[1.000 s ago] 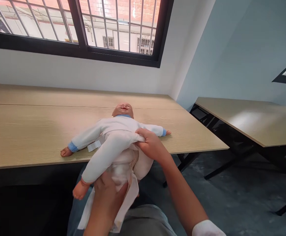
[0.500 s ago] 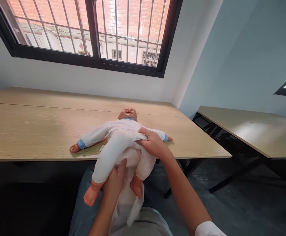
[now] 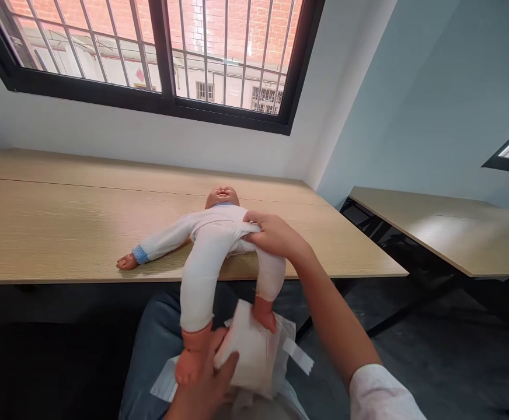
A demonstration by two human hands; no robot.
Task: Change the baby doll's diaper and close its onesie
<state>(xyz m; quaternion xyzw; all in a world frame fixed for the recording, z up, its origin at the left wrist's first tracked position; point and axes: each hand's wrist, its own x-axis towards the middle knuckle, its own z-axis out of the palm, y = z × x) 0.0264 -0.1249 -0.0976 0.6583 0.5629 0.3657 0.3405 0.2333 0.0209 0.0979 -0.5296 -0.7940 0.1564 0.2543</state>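
A baby doll (image 3: 213,233) in a white suit with blue cuffs lies on its back on the table, its legs hanging over the front edge. My right hand (image 3: 274,236) is closed on the white cloth at the doll's hip and crotch. Below the table edge, between and under the doll's feet, my left hand (image 3: 208,373) grips a white diaper (image 3: 252,350) with its side tabs spread out. The doll's foot (image 3: 189,361) on the left partly covers my left hand's fingers. Behind my right hand the doll's other arm is hidden.
The light wood table (image 3: 62,221) runs along the wall beneath a barred window (image 3: 162,99). A second table (image 3: 433,233) stands at the right, past a gap. My lap, in blue trousers (image 3: 153,344), lies under the diaper.
My left hand has drawn the diaper down and out from beneath the doll's bottom toward my lap. My right hand keeps hold of the cloth. The doll's legs hang straighter.
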